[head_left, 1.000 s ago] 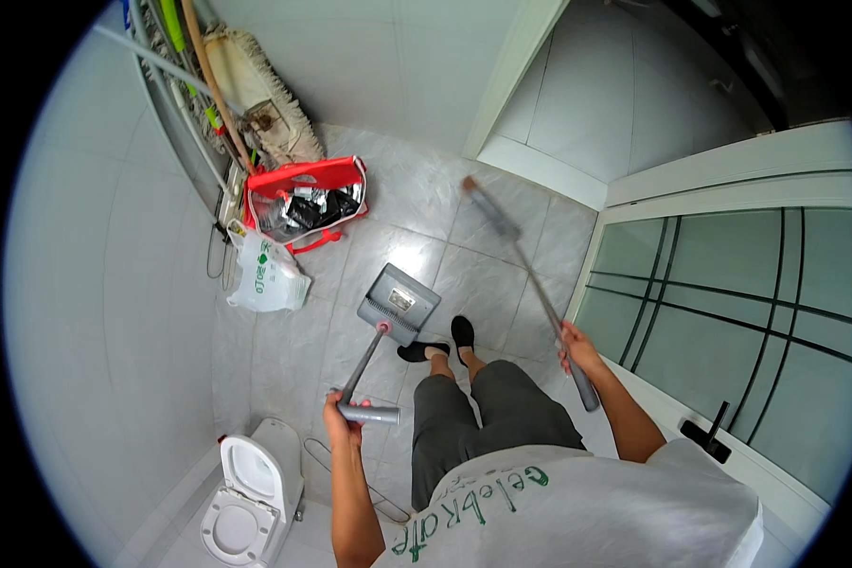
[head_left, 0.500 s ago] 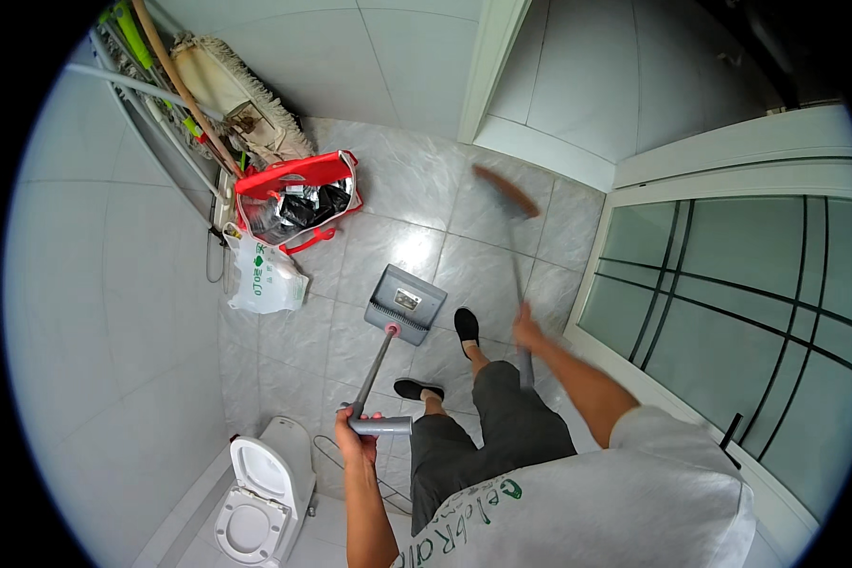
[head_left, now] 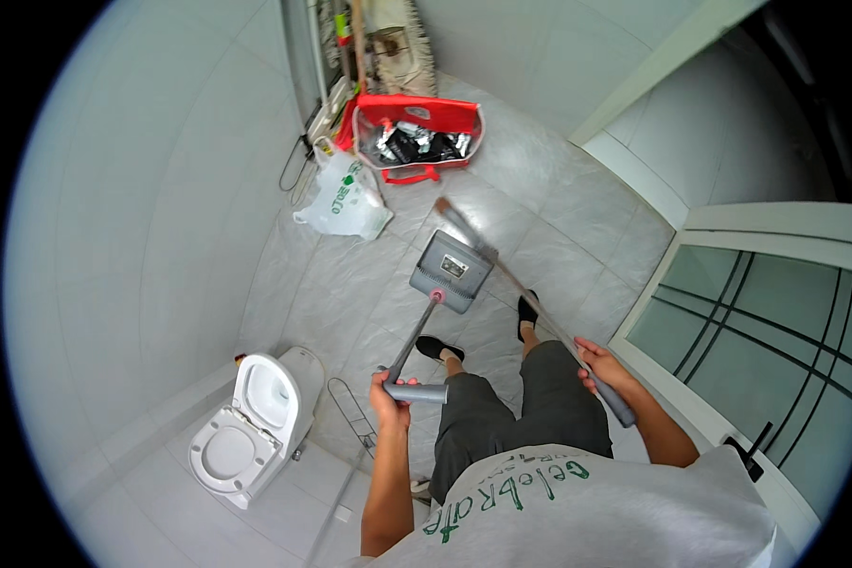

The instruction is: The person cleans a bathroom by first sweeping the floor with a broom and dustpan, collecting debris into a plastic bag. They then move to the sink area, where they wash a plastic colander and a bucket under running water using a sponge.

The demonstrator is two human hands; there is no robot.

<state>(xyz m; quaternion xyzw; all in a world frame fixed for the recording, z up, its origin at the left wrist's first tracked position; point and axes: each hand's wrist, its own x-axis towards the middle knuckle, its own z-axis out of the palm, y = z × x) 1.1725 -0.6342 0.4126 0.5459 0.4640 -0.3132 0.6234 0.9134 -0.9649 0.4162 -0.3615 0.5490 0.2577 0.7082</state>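
Note:
My left hand (head_left: 389, 399) is closed round the pole of a grey dustpan (head_left: 452, 269), just by its sideways grip. The pan lies on the tiled floor ahead of my feet, joined to the pole by a pink piece. In my right hand (head_left: 600, 366) is the handle of a broom (head_left: 530, 301), slanting up and left. Its brown-tipped head reaches the floor beside the dustpan's far right corner and is slightly blurred. No sweepings can be made out in the pan.
A red-rimmed bag (head_left: 417, 115) with dark wrappers and a white plastic bag (head_left: 348, 201) sit at the far left, below leaning mops (head_left: 402, 47). The toilet (head_left: 267, 393) stands at the near left. A glass-panelled door (head_left: 738, 312) is on the right.
The broom head has swung left and nearer, from the open floor at far right to the dustpan's edge. My left hand keeps its hold. The whole view has turned and shifted.

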